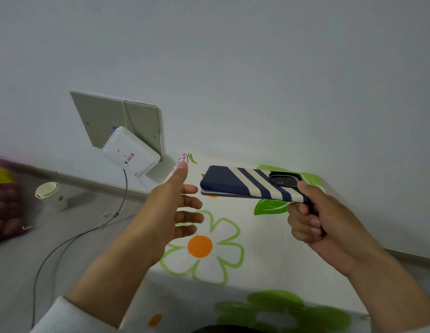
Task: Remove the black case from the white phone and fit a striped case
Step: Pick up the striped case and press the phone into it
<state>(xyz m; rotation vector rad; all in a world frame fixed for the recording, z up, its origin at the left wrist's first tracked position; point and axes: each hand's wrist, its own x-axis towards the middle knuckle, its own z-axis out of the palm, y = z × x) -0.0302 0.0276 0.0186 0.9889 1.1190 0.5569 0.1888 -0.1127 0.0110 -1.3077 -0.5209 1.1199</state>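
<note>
A navy and cream striped case (247, 183) lies back-up over the white phone (210, 193), held flat above the flowered table. Only the phone's thin silver edge shows under the case's left end, where a gap separates the two. My right hand (322, 219) grips the camera end of the phone and case. My left hand (171, 207) hovers with fingers spread just left of the free end, its fingertips close to the phone's edge. The black case is not in view.
A flowered tablecloth (209, 258) covers the table against a white wall. To the left, a white router (131, 151) hangs by a wall panel with a grey cable (65, 243) trailing across the floor. A paper cup (51, 195) stands on the floor.
</note>
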